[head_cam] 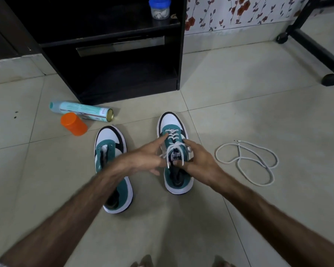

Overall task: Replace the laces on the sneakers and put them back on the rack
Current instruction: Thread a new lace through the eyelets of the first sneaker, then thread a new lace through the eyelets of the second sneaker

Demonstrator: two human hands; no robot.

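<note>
Two teal, white and black sneakers stand on the tiled floor. The right sneaker [173, 132] has a white lace [172, 143] threaded through its eyelets, with loose ends over the tongue. My right hand [199, 160] grips this shoe at its right side, thumb across the tongue. My left hand [145, 157] reaches over from the left with fingers spread, fingertips at the lace. The left sneaker [108, 143] has no lace, and my left forearm covers its middle. A spare white lace [245, 160] lies coiled on the floor to the right.
A black shoe rack [123, 74] stands just beyond the shoes, with a blue-lidded jar [159, 7] on its upper shelf. A teal spray can [81, 110] and an orange cap [73, 123] lie left of the rack. A wheeled black stand [316, 41] is at the far right.
</note>
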